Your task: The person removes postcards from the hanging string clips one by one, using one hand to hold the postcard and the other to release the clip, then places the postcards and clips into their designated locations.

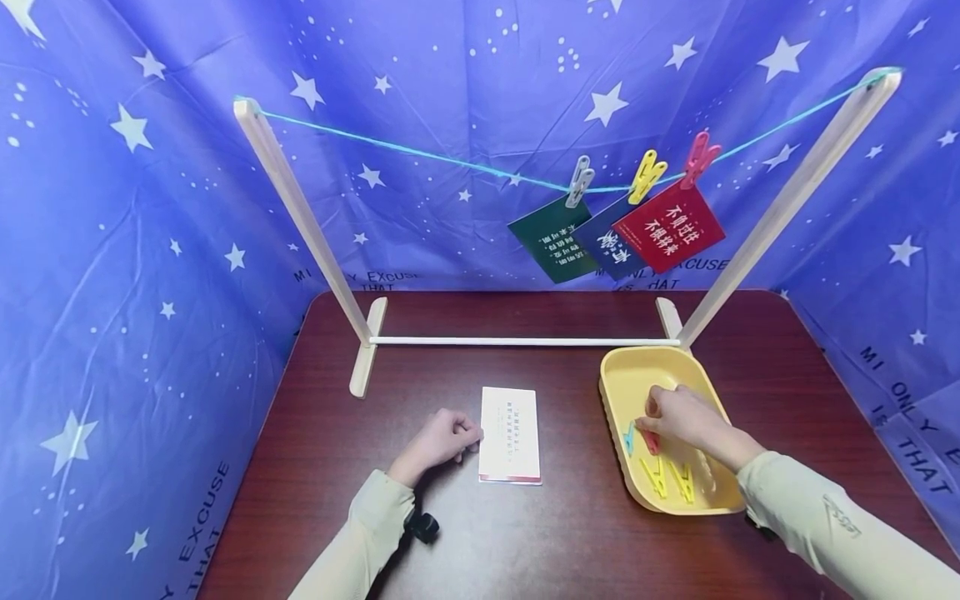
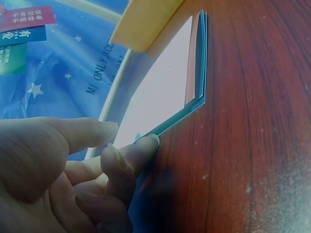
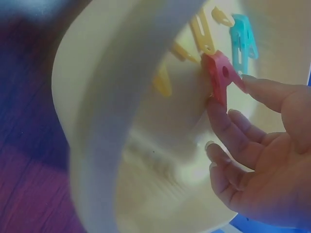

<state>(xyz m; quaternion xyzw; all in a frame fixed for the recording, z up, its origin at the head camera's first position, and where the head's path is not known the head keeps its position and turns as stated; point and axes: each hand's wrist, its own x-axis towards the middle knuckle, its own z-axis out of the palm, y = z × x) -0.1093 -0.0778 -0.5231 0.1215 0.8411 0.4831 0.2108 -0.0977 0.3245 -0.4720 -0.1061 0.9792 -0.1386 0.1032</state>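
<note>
A small stack of cards (image 1: 510,433), white printed side up, lies on the table (image 1: 450,550). At its left edge is my left hand (image 1: 442,435), fingers loosely bent. In the left wrist view one fingertip (image 2: 149,141) meets the lower corner of the stack, and dark green and red card edges show under the white one. My right hand (image 1: 690,414) reaches into a yellow tray (image 1: 637,373) and pinches a red clothespin (image 3: 219,76) by its handles between thumb and finger. Close to it in the tray lie a turquoise clothespin (image 3: 239,43) and several yellow clothespins (image 1: 683,482).
A wooden stand (image 1: 300,208) with a turquoise string (image 1: 420,152) spans the back. From the string hang a green card (image 1: 551,242), a blue card (image 1: 611,250) and a red card (image 1: 675,225), held by grey, yellow and red clothespins. A white rod (image 1: 517,341) joins the stand's feet.
</note>
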